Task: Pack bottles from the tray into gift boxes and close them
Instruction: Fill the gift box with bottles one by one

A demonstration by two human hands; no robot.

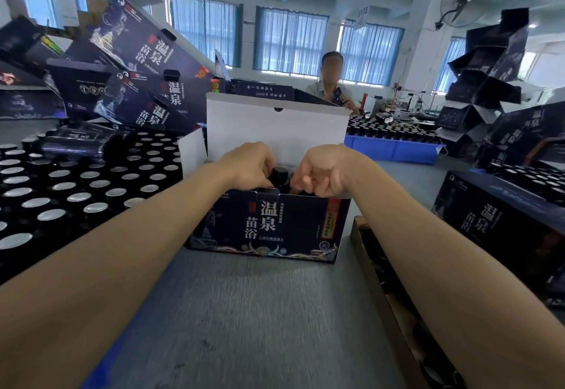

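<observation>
Packing midway: left hand (247,168) and right hand (321,171) curl round black-capped bottles (279,174) inside the unclosed gift box (269,223); many silver-topped bottles (79,197) wait left.

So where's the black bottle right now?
Centre of the head view: the black bottle pokes from the open gift box, between the left hand and right hand.

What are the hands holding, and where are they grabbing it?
The left hand grips a black bottle by its top, inside the open box. The right hand curls beside it; its hold is hidden.
</observation>
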